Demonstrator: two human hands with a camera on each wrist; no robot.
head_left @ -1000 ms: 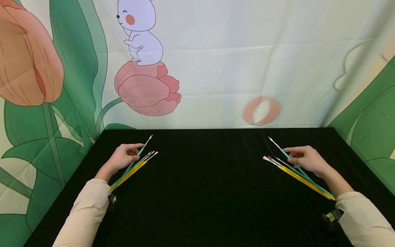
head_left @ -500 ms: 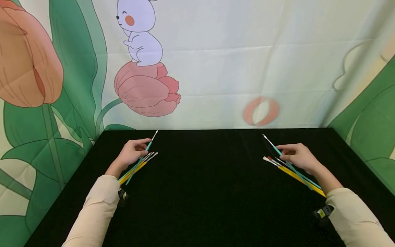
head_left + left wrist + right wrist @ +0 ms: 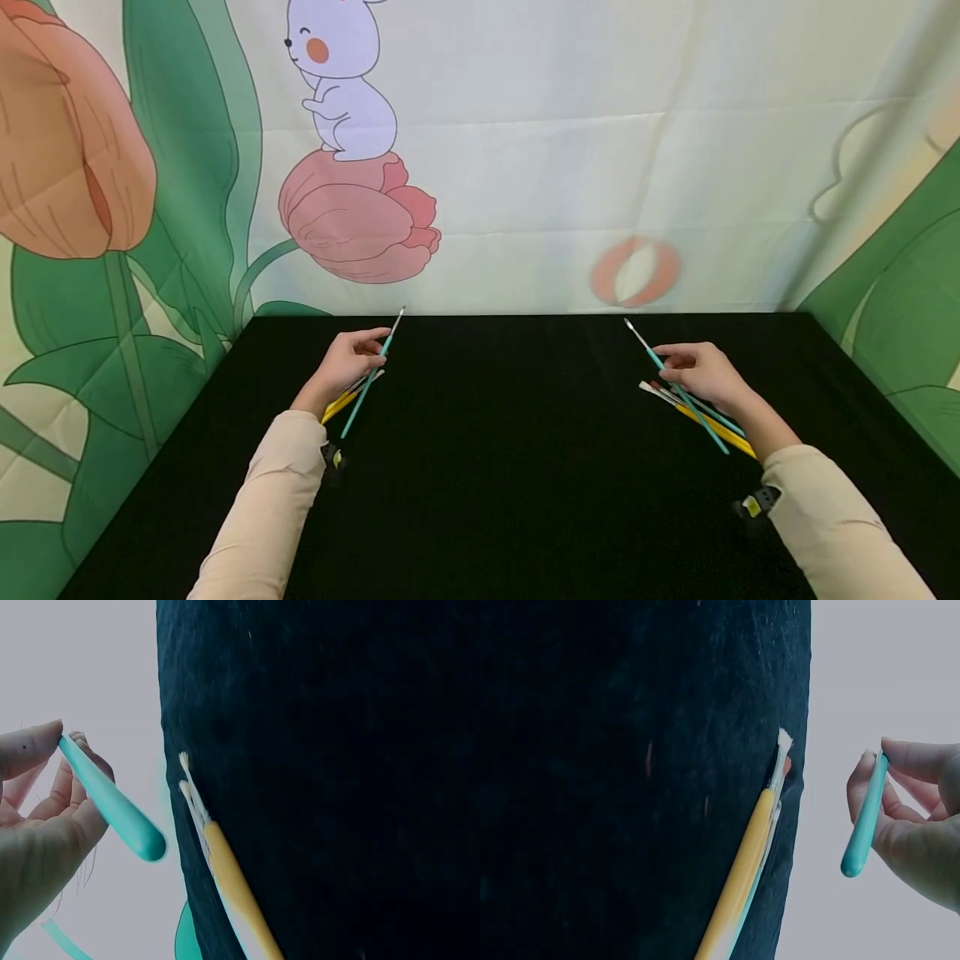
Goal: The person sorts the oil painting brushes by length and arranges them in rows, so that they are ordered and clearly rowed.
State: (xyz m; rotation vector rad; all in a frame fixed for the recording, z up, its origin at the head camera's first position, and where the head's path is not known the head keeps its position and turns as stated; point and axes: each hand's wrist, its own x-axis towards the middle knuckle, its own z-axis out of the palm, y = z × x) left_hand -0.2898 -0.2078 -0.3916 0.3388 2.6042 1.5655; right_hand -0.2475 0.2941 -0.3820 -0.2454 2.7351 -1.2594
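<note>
My left hand (image 3: 347, 362) pinches a teal paintbrush (image 3: 362, 404) between thumb and fingertips, bristles pointing up and away. On the other side my right hand (image 3: 701, 371) pinches a second teal paintbrush (image 3: 866, 817) the same way, its bristles slanting up to the left. Both wrist views show the rounded handle ends hanging free of the palms. Beneath the left hand lies a bunch of paintbrushes with yellow handles (image 3: 341, 406), partly hidden by the hand. Under the right hand lies another bunch, with yellow handles (image 3: 739, 870), a teal handle, and white and reddish bristles.
A black cloth (image 3: 510, 458) covers the tabletop. Behind its far edge hangs a pale printed curtain (image 3: 525, 167) with a rabbit and tulips, and green leaves run along both sides. A small dark device (image 3: 759, 502) sits at the right wrist.
Both hands have lifted their teal paintbrushes off the bunches and moved inward and slightly farther away, the left to the right and the right to the left. The bunches stayed put.
</note>
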